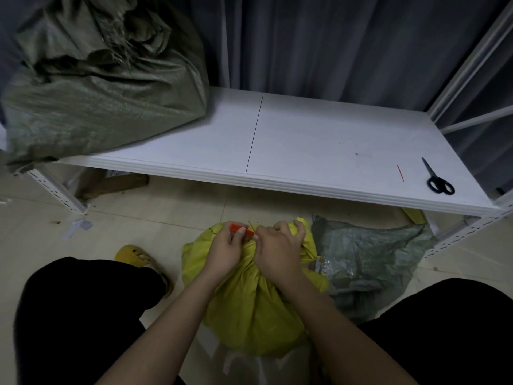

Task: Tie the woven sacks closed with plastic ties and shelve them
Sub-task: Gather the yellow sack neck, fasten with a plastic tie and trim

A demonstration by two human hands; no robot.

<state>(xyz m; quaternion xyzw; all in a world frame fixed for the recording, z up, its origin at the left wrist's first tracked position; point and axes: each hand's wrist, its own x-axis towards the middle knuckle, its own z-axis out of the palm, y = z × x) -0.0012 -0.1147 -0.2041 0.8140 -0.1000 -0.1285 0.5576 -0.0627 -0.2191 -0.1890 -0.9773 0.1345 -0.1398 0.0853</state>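
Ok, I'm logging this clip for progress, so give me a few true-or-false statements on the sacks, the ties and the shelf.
1. The yellow sack stands on the floor between the person's knees. True.
2. Both hands, left and right, work at its gathered neck, with a red plastic tie there. True.
3. The shelf board holds no sack. False: a green sack sits on its left end.
4. The scissors lie on the floor. False: they lie on the board's right end, near a loose red tie.
5. A second green sack lies on the floor right of the yellow one. True.
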